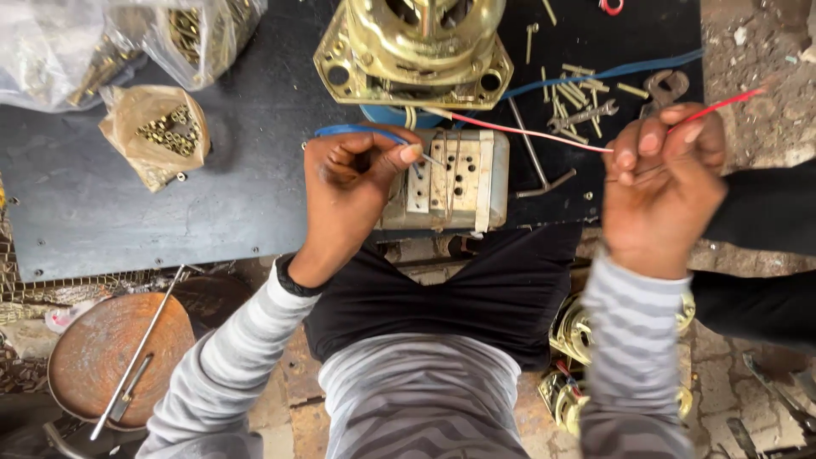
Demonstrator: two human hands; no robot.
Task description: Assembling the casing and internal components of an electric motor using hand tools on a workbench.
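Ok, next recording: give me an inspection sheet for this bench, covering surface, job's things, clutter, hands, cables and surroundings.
Surface: dark board, scuffed, small holes along its near edge.
Job's things: brass-coloured motor at the far edge; pale perforated block below it.
Clutter: loose bolts, spanner, bent rod, bags of hardware.
Hands: left hand pinches a blue wire at the block; right hand pinches a red wire, fingers closed.
Cables: the red wire runs from the motor to the right hand; a second blue cable crosses the board.
Surroundings: rusty disc lower left, more motors by the knee, dirty ground.
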